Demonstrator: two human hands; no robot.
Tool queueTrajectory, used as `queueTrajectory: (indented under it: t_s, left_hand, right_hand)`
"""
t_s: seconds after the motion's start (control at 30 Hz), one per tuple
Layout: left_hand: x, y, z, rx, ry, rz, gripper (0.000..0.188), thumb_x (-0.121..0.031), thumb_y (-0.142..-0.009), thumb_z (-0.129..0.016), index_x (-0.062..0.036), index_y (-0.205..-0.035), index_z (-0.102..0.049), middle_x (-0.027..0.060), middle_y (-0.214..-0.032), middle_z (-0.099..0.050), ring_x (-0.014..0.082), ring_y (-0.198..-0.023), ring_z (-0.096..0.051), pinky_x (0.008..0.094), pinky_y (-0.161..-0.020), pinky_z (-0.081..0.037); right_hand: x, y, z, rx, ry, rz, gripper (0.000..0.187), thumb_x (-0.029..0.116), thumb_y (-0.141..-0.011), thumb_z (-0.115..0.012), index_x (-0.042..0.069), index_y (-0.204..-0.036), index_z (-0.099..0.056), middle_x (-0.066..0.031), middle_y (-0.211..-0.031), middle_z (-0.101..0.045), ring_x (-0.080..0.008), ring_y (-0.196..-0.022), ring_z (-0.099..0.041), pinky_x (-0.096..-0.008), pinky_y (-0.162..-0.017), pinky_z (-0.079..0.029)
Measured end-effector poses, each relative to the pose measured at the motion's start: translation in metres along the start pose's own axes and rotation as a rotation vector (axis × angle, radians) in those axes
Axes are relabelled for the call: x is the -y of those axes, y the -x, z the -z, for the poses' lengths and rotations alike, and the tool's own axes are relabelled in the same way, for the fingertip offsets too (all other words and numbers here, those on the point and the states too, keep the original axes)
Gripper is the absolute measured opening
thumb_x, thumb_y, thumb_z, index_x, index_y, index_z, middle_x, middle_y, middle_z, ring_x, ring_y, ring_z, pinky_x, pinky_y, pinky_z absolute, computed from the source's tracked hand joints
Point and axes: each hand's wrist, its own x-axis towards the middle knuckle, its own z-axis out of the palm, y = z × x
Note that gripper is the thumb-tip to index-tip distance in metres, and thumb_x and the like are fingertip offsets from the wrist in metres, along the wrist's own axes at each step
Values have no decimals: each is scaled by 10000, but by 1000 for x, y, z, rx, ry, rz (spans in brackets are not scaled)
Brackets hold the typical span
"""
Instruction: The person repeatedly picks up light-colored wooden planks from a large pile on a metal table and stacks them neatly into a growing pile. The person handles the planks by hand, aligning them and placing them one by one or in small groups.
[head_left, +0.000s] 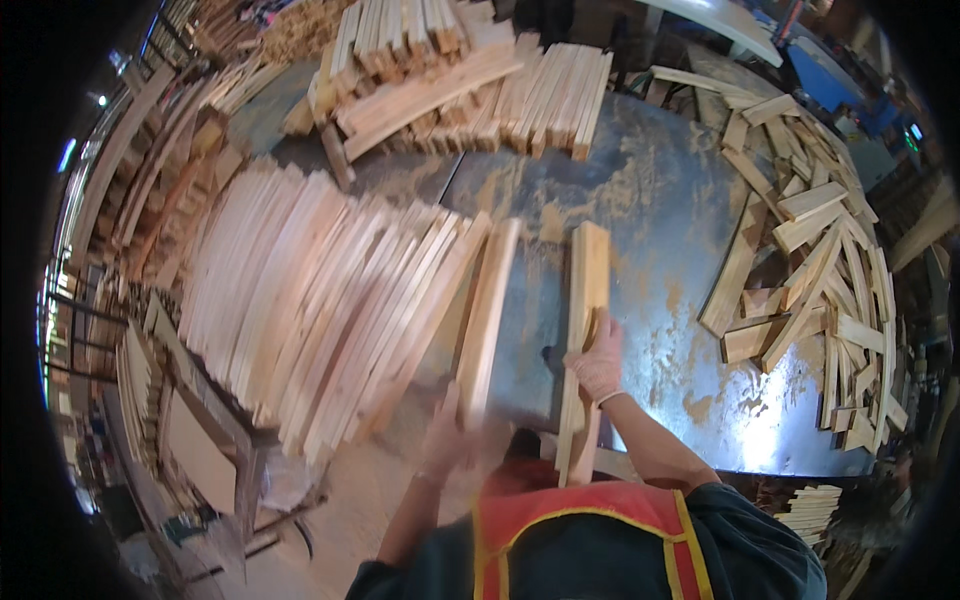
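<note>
My right hand is wrapped round a wooden board, which points away from me over the metal table; it may be two strips lying together. To the left, my left hand, blurred by motion, grips the near end of another wooden strip. That strip lies roughly parallel to the board, with a gap of table between them. Directly left of it runs a long row of strips packed side by side. A pale band shows at my right wrist.
Stacked strips lie at the far side of the metal table, with a thicker plank across them. Loose offcuts form a jumbled heap on the right. Sawdust patches cover the tabletop. More timber is piled at the left.
</note>
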Motion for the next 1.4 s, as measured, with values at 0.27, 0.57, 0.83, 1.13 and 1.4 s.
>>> queueTrajectory:
  t_s: [0.27,0.57,0.83,1.13,1.4]
  left_hand:
    - [-35,-2,43,22,-412,6,1006,-413,-799,-865,-39,-1609,-402,242,-1541,-501,404,-1418,-499,497,-1196,-399]
    - [65,-71,-3,-336,-1184,-299,730,-348,-951,-597,-58,-1597,-418,190,-1710,-312,402,-1578,-288,585,-1210,-331]
    - [-144,-142,-42,44,-739,-560,790,-332,-824,-748,-30,-1514,-509,219,-1536,-512,429,-1432,-457,560,-1169,-383]
    - [-442,-241,-250,323,-396,-1022,721,-231,-841,-788,-23,-1489,-549,238,-1471,-576,434,-1371,-527,514,-1147,-444]
    - [-642,-365,-405,397,-317,-800,861,-414,-927,-771,2,-1599,-427,230,-1601,-497,376,-1493,-459,417,-1239,-358]
  right_hand:
    - [90,2,-92,519,148,-68,847,394,-879,-732,-42,-1523,-397,-294,-1368,-649,-447,-1314,-613,-454,-1128,-484]
    - [77,-42,13,835,-93,167,572,422,-890,-716,138,-1375,-606,-135,-1283,-715,-302,-1196,-671,-415,-1019,-504]
    - [-154,-26,284,-235,-777,-172,789,231,-945,-788,-34,-1595,-427,-188,-1515,-589,-262,-1398,-552,-371,-1188,-430]
    - [-309,-111,384,-715,-65,-420,1070,400,-722,-848,6,-1596,-372,-284,-1589,-433,-423,-1451,-462,-458,-1184,-425]
    - [-296,-189,532,-678,-391,-205,864,395,-860,-785,-12,-1555,-470,-231,-1476,-583,-334,-1364,-575,-397,-1132,-473]
